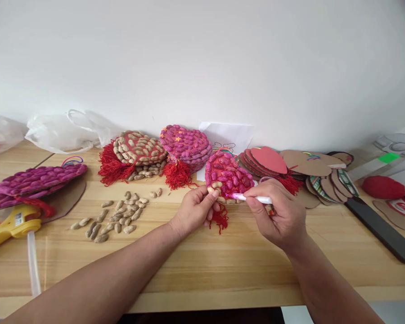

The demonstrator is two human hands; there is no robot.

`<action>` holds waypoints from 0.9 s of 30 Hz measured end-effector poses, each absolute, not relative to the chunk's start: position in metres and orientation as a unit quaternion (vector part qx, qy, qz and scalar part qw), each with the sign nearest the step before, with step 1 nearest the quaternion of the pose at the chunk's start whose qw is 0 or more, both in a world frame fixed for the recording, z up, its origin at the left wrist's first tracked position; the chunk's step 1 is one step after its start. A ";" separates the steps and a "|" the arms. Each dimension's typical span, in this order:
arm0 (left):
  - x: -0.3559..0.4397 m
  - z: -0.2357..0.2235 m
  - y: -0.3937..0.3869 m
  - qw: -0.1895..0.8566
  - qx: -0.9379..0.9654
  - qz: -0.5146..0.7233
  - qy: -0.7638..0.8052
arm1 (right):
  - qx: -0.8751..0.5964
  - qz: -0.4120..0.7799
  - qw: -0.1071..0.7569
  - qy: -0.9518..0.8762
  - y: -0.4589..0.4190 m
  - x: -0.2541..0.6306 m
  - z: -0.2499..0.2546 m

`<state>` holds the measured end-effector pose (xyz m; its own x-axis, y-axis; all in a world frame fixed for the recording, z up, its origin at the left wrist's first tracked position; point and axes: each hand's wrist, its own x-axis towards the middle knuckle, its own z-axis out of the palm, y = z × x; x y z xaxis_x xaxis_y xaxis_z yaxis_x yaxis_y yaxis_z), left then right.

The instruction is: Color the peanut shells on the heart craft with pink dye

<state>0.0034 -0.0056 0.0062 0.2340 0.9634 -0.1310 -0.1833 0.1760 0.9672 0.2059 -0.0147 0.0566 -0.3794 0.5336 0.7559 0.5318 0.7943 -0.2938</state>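
Observation:
My left hand [197, 207] pinches the lower left edge of a peanut-covered cardboard piece [227, 173], thumb in front. Most peanuts on it are coloured pink-magenta; a few along the lower edge are plain tan. A red yarn tassel [220, 219] hangs below it. In my right hand [280, 211] is a white marker [258, 198], held like a pen. Its pink tip meets the peanuts near the lower middle of the piece. What lies behind my right fingers is hidden.
Loose peanuts [119, 216] lie left of my hands. Behind stand tan [138, 146] and magenta [185, 141] peanut-covered pieces. Red cardboard shapes [268, 159], a red yarn ball [383, 186] and a long black object [380, 229] are right. A yellow glue gun [13, 225] lies left.

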 end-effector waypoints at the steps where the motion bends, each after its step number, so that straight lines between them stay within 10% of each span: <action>1: 0.003 0.007 -0.005 0.639 0.458 0.448 0.425 | -0.320 -0.001 0.455 -0.831 -0.015 0.206 0.056; 27: 0.003 0.006 -0.006 0.632 0.463 0.452 0.426 | -0.319 0.020 0.441 -0.839 -0.015 0.203 0.055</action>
<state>0.0035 -0.0056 0.0058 0.2290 0.9660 -0.1204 -0.1763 0.1628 0.9708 0.2031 -0.0150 0.0550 -0.4073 0.5528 0.7270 0.5167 0.7959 -0.3156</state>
